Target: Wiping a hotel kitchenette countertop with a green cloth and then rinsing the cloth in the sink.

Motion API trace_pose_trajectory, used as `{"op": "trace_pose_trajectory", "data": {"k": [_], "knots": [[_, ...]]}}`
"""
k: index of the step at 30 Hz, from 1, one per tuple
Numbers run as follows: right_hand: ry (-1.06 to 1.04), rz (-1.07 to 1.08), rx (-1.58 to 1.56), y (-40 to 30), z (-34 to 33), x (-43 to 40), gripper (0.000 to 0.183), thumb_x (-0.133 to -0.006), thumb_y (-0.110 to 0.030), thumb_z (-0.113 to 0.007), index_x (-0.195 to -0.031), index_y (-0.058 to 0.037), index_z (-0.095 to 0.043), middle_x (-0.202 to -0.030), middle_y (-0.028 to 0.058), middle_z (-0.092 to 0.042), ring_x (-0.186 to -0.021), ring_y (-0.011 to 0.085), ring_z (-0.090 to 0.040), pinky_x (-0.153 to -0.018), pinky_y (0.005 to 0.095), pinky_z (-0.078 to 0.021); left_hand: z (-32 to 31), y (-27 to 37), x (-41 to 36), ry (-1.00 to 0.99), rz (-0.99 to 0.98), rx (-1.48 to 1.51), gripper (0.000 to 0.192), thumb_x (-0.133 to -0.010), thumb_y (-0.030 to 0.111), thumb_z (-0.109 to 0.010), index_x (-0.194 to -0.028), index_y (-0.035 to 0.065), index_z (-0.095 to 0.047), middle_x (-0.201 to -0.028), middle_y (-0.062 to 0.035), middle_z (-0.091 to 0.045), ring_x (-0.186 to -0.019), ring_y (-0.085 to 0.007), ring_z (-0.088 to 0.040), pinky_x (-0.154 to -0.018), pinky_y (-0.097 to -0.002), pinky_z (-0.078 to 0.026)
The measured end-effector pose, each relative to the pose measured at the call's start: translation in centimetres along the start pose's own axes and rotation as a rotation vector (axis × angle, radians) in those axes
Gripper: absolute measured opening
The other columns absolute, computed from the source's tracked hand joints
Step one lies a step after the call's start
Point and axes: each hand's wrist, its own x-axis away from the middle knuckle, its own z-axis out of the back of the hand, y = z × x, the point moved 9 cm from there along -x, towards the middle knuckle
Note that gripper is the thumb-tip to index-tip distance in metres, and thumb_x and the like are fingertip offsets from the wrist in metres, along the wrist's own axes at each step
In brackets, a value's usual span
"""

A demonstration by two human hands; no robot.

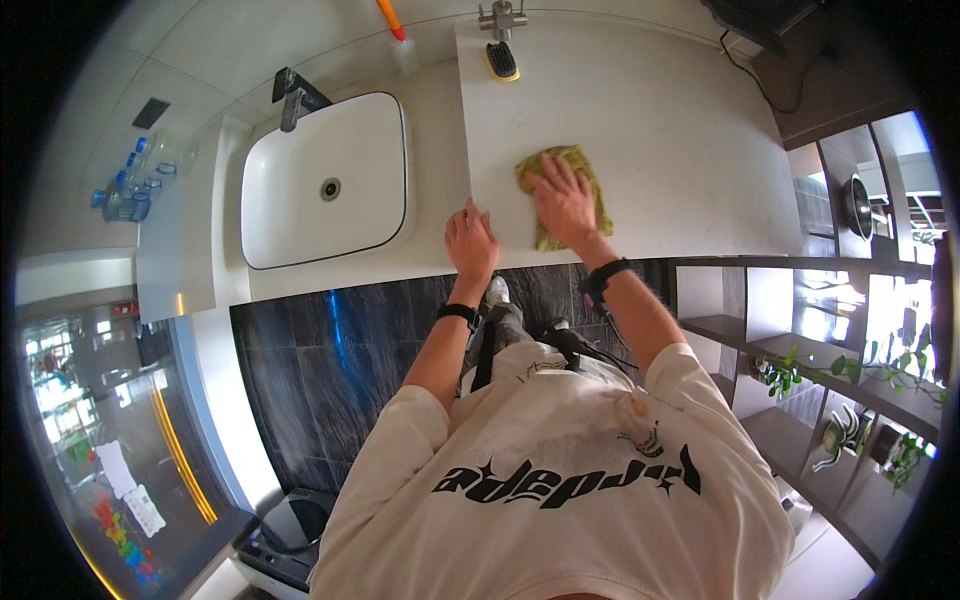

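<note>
Under my right hand a greenish-yellow cloth lies spread on the white countertop. The palm presses flat on it, fingers pointing towards the wall. My left hand rests at the left edge of the raised counter section, near its front, fingers loosely bent. I see nothing in that hand, though its underside is hidden. Farther back on the counter sits a scrubbing brush with black bristles and a yellow body. To the left is a white rectangular washbasin with a dark rim line.
A dark faucet stands behind the basin. Several clear plastic bottles with blue caps are at the left. An orange-handled tool leans by the wall near a metal valve. Shelves with potted plants stand right; a cable hangs at the back.
</note>
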Motion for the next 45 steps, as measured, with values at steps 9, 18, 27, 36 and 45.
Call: {"op": "trace_pose_trajectory", "data": {"k": [9,18,27,36,45], "knots": [[-0.049,0.218,-0.124,-6.2,-0.6,3.6,0.04,-0.092,-0.018,-0.057,-0.132,-0.021,-0.06,-0.159,0.007,-0.035,-0.148,0.0292,-0.027,-0.118,0.053,-0.0259,-0.6,-1.0,0.8,-0.023,0.08,-0.025,0.044,-0.098,0.025,-0.059,-0.136,0.0032,-0.052,-0.109,-0.0144,-0.062,-0.11,-0.0322,-0.056,-0.093,-0.0454,-0.047],[-0.021,0.159,0.032,-3.6,-1.2,2.5,0.043,-0.095,-0.017,-0.057,-0.137,-0.0233,-0.057,-0.16,0.0048,-0.032,-0.148,0.029,-0.027,-0.119,0.0532,-0.0256,-0.4,-0.5,0.1,-0.04,0.035,-0.096,0.045,-0.099,0.03,-0.057,-0.137,0.0051,-0.055,-0.102,-0.0113,-0.065,-0.104,-0.0317,-0.06,-0.09,-0.0442,-0.049],[-0.038,0.039,0.097,-1.9,-1.4,2.3,0.045,-0.094,-0.016,-0.057,-0.137,-0.0253,-0.056,-0.162,0.0054,-0.028,-0.15,0.0296,-0.023,-0.12,0.0554,-0.0223,-1.0,-1.0,0.2,-0.062,0.054,-0.089,0.048,-0.099,0.034,-0.057,-0.139,0.0079,-0.055,-0.099,-0.0119,-0.067,-0.102,-0.032,-0.06,-0.089,-0.0439,-0.049],[0.02,0.036,0.013,-1.4,0.5,1.2,0.038,-0.093,-0.017,-0.059,-0.131,-0.0202,-0.06,-0.153,0.01,-0.039,-0.143,0.0325,-0.033,-0.117,0.0574,-0.0257,-1.9,-1.8,0.0,-0.137,0.062,-0.071,0.05,-0.101,0.038,-0.053,-0.142,0.0102,-0.051,-0.103,-0.016,-0.068,-0.104,-0.037,-0.061,-0.089,-0.0487,-0.05],[0.051,-0.184,-0.293,1.0,3.8,-0.6,0.022,-0.089,-0.026,-0.066,-0.102,-0.0092,-0.072,-0.109,0.0126,-0.067,-0.103,0.0269,-0.063,-0.088,0.0487,-0.05,-2.2,-2.1,0.3,-0.217,0.136,-0.067,0.052,-0.102,0.039,-0.049,-0.147,0.0127,-0.046,-0.109,-0.0142,-0.066,-0.11,-0.0362,-0.057,-0.093,-0.0494,-0.046]]}}
